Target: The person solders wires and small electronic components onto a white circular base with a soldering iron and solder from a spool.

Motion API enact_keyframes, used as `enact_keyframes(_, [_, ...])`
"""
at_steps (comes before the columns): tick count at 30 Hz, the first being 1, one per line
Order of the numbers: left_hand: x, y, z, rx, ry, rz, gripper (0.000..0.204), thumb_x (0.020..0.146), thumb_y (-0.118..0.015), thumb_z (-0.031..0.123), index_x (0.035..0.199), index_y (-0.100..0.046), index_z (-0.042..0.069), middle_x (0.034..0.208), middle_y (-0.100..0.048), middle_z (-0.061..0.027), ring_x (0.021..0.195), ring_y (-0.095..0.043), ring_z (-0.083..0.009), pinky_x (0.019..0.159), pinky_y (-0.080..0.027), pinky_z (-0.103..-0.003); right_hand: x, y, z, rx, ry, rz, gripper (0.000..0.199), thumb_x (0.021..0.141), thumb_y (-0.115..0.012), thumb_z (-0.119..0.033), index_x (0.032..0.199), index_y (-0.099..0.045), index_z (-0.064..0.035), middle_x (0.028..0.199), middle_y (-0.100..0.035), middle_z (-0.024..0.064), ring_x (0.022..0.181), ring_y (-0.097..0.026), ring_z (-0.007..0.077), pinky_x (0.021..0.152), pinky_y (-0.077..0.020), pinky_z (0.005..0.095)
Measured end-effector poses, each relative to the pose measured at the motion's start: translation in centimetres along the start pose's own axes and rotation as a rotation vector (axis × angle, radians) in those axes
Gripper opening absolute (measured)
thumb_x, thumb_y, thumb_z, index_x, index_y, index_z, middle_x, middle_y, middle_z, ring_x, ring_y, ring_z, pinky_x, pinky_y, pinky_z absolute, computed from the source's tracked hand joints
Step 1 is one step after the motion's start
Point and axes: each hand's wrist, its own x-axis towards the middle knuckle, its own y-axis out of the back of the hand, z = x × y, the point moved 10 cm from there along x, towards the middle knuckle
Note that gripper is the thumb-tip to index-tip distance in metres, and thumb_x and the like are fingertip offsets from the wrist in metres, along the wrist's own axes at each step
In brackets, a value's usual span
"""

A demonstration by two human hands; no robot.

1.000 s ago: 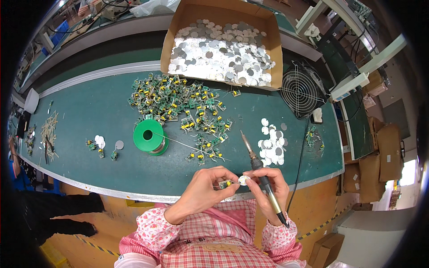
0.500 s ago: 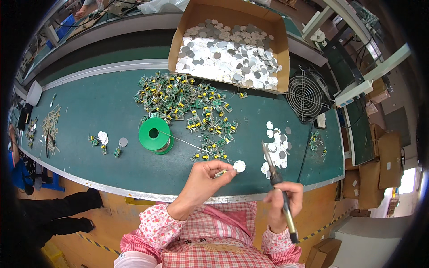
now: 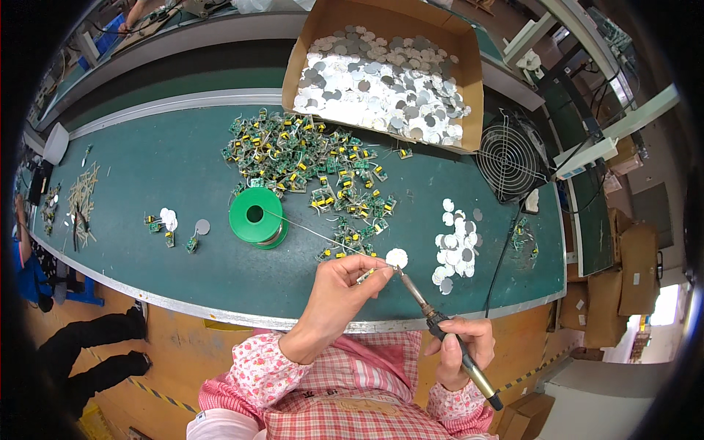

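Left hand [image 3: 345, 282] pinches a small circuit board with yellow part [image 3: 367, 276] plus a white disc [image 3: 397, 257] at the fingertips, grip closed on them, held just above the near edge of the green tabletop [image 3: 147, 176] so the joint faces up. Right hand [image 3: 460, 348] is wrapped shut, pen-style, around the handle of a soldering iron [image 3: 433, 315]; the tip angles up-left and meets the board and disc, so the work is held steady where the iron reaches it. Thin solder wire runs from the green spool [image 3: 256, 215] to the left fingers, likely fed to the joint; spool sits just left of the work for a short pull. Pile of loose circuit boards [image 3: 308, 161] lies behind the spool, within reach. Cluster of white discs [image 3: 456, 246] lies right of the hands, near the iron's black cord. Cardboard box [image 3: 385, 70] of silver discs at the far edge, stock supply. Small fan [image 3: 507, 160] at right faces the work, probably for fumes. A few boards and discs [image 3: 172, 224] are set apart on the left.
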Motion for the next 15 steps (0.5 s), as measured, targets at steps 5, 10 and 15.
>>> enact_keyframes(5, [0.02, -0.16, 0.12, -0.026, -0.009, -0.006, 0.014, 0.083, -0.068, 0.007, 0.094, -0.067, -0.002, 0.084, -0.065, -0.0034, 0.068, -0.053, -0.0057, 0.060, -0.042, -0.020, 0.38, -0.31, 0.10, 0.012, 0.016, -0.010, 0.019, 0.085, -0.056, -0.016, 0.091, -0.053, 0.0022, 0.061, -0.057, 0.0099, 0.043, -0.056, 0.0126, 0.041, -0.0447, 0.0236])
enact_keyframes(10, [-0.17, -0.11, 0.16, -0.018, 0.002, -0.004, 0.013, 0.083, -0.068, 0.007, 0.093, -0.067, -0.002, 0.082, -0.064, -0.0029, 0.067, -0.052, -0.0056, 0.060, -0.042, -0.020, 0.29, -0.22, -0.26, -0.019, 0.061, -0.019, 0.015, 0.084, -0.058, -0.011, 0.089, -0.056, 0.0031, 0.051, -0.056, 0.0064, 0.042, -0.058, 0.0124, 0.042, -0.0466, 0.0247])
enact_keyframes(15, [-0.36, -0.02, -0.34, 0.016, 0.042, -0.010, 0.013, 0.083, -0.068, 0.007, 0.093, -0.067, -0.002, 0.081, -0.064, -0.0023, 0.067, -0.052, -0.0058, 0.060, -0.041, -0.020, -0.03, -0.04, 0.01, 0.012, 0.035, 0.001, 0.014, 0.083, -0.058, -0.010, 0.088, -0.057, 0.0027, 0.049, -0.055, 0.0041, 0.044, -0.058, 0.0125, 0.041, -0.0452, 0.0242])
